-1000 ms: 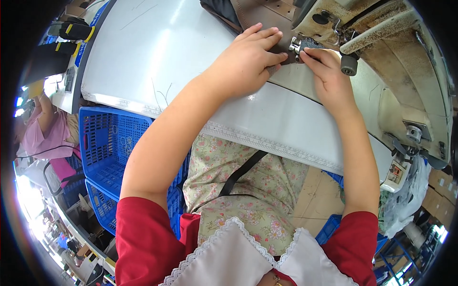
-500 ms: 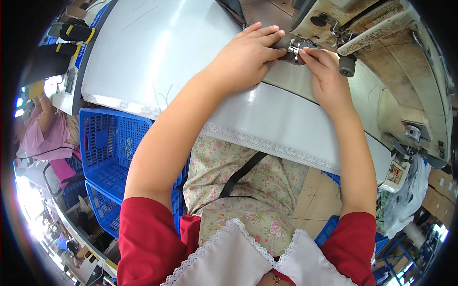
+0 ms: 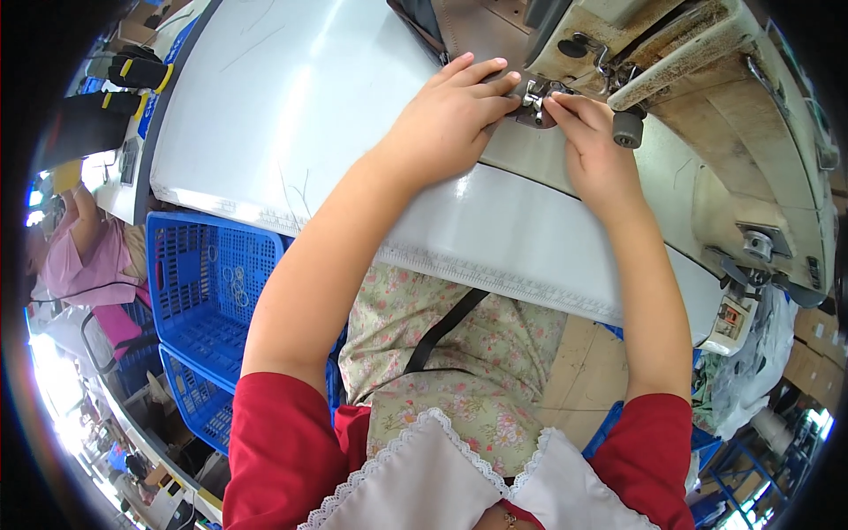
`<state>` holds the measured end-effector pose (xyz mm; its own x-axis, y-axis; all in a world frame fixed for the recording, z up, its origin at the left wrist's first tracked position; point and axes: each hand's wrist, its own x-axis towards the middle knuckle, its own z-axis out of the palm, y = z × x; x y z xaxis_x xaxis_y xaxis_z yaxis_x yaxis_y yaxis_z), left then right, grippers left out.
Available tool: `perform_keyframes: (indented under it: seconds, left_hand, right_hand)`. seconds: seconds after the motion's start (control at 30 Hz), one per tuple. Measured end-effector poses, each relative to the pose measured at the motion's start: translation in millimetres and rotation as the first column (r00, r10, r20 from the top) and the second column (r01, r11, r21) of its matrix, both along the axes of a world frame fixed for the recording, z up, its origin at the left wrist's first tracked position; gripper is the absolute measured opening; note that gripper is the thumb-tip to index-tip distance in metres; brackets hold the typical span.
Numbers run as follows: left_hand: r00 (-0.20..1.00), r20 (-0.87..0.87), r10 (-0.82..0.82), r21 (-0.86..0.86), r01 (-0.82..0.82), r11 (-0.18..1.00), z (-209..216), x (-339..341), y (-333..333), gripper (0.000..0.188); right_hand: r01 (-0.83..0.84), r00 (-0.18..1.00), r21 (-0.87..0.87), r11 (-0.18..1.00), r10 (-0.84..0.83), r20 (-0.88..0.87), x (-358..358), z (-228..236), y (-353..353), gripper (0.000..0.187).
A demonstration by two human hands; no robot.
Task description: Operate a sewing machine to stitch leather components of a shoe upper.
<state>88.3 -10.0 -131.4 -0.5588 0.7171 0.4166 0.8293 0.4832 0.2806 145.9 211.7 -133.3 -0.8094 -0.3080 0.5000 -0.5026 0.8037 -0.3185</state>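
A brown leather-like piece [image 3: 481,37] with a dark strip along its left edge lies at the top of the view, under the sewing machine [image 3: 733,106]. My left hand [image 3: 452,117] rests flat on its near part, fingers stretched out, just left of the metal presser foot [image 3: 532,99]. On the foot's right side is my right hand [image 3: 599,150], thumb and forefinger closed together close against the metal. Whatever is between those fingertips is too small and hidden to name. The needle point cannot be made out.
The white table [image 3: 300,106] has a ruler strip along its front edge and loose threads on top. Blue plastic baskets [image 3: 199,331] stand below it at left. A person in pink [image 3: 93,252] is at the far left. Plastic bags [image 3: 751,371] hang at right.
The view has shifted slightly, so machine and leather-like piece appear a little further left. Both hands keep their places beside the presser foot.
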Motion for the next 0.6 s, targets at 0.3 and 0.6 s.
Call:
perform_keyframes:
  seconds: [0.3,0.6]
  left_hand:
    - [0.999,-0.032,0.006,0.001,-0.006,1.000,2,2,-1,0.034]
    - [0.999,0.024,-0.025,0.020,0.025,1.000,2,2,4,0.032]
  right_hand:
    - [0.057,0.992,0.027,0.998,-0.060,0.110,2,-4,1,0.043]
    - [0.066,0.995,0.002,0.998,-0.066,0.073,2,-9,9,0.045]
